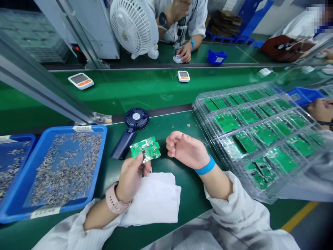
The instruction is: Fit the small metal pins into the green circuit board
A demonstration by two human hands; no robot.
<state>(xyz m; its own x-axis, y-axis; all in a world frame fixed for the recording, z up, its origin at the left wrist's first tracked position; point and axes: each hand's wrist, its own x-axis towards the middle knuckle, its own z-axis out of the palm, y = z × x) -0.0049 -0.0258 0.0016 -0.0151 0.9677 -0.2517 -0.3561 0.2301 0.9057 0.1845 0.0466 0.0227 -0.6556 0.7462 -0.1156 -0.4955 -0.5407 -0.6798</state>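
Observation:
My left hand (131,177) holds a green circuit board (146,150) by its near edge, with the thumb on top near a black chip. The board is tilted above the table, in front of a dark blue handheld fan (137,119). To the board's right, my right hand (186,149) is raised with its palm turned up and its fingers curled in. Whatever those fingers may hold is hidden. A folded white cloth (158,201) lies on the green table below both hands. Several tiny metal pieces (188,125) lie on the table beyond my right hand.
At the left, blue trays hold many small metal parts; the nearer tray (100,163) has a label. Stacked clear plastic trays (200,104) with circuit boards fill the right. Beyond a metal frame, a co-worker's hand (185,52) works near a white fan (134,27).

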